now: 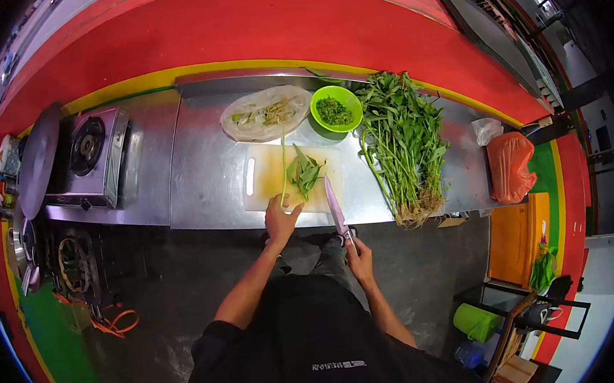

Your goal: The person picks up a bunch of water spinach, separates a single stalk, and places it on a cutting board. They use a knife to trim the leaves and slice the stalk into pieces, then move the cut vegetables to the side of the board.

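I have the leaves (305, 172) on the board (266, 166), the left hand (281, 220) at the near end of a long stem (284, 168); whether its fingers pinch it, I can't tell. My right hand (359, 261) is wrapped round the knife (335, 207), blade pointing far, probably for control. The bowl (354, 104) and bag (245, 128) sit beyond, presumably within reach.
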`<control>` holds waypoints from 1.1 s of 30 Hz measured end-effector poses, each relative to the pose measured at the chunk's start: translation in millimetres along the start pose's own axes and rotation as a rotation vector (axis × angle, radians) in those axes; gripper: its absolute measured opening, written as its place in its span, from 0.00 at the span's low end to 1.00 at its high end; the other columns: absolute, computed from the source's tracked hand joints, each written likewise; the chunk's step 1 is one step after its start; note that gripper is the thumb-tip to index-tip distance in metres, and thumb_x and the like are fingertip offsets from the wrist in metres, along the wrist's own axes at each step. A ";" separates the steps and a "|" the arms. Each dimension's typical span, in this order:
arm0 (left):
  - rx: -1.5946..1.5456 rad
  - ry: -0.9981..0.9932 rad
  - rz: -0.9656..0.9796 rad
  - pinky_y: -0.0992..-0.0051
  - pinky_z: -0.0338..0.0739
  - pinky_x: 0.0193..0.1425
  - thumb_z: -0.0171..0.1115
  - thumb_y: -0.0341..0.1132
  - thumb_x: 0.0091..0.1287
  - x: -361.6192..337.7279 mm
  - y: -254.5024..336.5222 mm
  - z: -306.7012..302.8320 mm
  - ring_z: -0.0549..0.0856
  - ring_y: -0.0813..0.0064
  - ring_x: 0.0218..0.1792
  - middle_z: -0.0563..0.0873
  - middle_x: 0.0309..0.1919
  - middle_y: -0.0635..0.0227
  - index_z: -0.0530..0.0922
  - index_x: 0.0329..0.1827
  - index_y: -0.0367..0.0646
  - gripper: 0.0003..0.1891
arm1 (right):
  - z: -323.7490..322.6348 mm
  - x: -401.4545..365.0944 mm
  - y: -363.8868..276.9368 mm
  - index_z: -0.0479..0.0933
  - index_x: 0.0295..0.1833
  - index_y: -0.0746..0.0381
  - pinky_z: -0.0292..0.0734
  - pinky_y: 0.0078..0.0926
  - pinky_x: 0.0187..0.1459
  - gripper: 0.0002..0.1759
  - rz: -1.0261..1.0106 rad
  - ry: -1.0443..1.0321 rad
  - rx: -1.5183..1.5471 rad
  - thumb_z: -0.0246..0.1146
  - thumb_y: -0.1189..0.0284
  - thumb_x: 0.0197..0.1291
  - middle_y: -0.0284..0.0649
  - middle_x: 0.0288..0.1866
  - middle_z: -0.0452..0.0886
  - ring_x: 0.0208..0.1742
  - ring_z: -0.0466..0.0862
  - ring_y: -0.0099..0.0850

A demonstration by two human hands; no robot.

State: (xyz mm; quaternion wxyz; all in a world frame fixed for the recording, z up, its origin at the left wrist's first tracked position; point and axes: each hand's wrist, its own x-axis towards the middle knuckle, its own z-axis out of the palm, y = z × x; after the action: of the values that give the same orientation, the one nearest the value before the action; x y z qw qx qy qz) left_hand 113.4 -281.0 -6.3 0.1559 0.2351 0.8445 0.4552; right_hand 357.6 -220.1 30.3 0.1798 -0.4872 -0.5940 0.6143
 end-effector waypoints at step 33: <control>-0.126 0.111 -0.057 0.68 0.79 0.39 0.73 0.38 0.61 22.3 6.5 46.9 0.88 0.63 0.30 0.88 0.27 0.60 0.85 0.34 0.37 0.12 | 108.5 115.9 -11.8 0.74 0.46 0.67 0.75 0.33 0.36 0.16 -0.253 0.221 -0.136 0.67 0.67 0.64 0.42 0.30 0.80 0.30 0.78 0.31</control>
State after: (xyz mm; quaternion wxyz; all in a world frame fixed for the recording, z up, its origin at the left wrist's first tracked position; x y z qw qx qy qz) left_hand 118.7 -233.3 -27.2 0.1360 0.1752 0.8279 0.5152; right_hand 211.9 -184.8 -23.3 0.2865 -0.4843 -0.6673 0.4880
